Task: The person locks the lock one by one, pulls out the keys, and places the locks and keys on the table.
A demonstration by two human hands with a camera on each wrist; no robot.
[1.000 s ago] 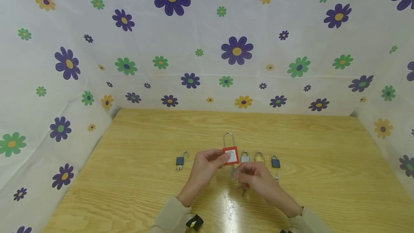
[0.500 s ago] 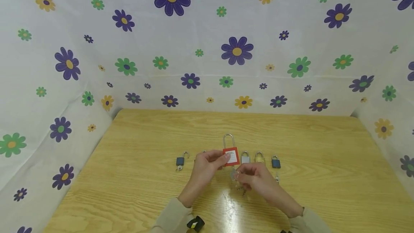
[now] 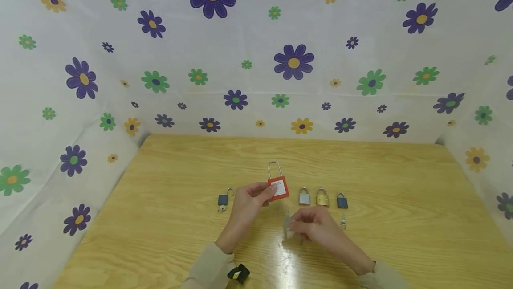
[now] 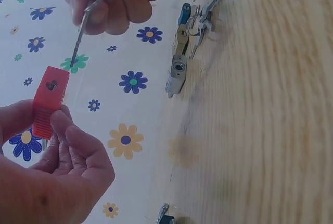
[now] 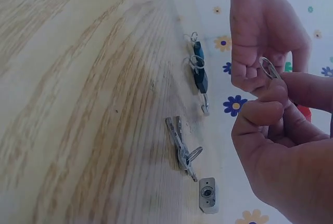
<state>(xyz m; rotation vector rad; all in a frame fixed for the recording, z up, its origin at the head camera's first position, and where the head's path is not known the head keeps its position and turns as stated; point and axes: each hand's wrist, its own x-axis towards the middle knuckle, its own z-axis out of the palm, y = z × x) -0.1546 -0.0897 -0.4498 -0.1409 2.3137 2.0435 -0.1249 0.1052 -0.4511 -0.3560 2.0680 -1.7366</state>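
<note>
My left hand (image 3: 245,204) pinches a red padlock (image 3: 282,188) with a white label, its long shackle pointing up and leaning left. In the left wrist view, the padlock's keyhole (image 4: 51,85) faces the camera. My right hand (image 3: 318,226) pinches a flat metal key (image 4: 79,42) below and right of the padlock. A gap separates the key's tip from the padlock. The key's ring (image 5: 267,67) shows above the right fingertips in the right wrist view; the fingers hide the key's head.
Right of the hands stand a silver padlock (image 3: 304,198), a brass padlock (image 3: 322,199) and a blue padlock (image 3: 342,202). Loose keys (image 5: 182,151) lie near them. At left is another blue padlock (image 3: 222,200), its shackle open and a key at its base. A flowered cloth (image 3: 248,35) encloses the wooden table (image 3: 180,160).
The red padlock has moved left and tilted with my left hand. My right hand has dropped slightly with the key, and the gap between key and padlock has widened.
</note>
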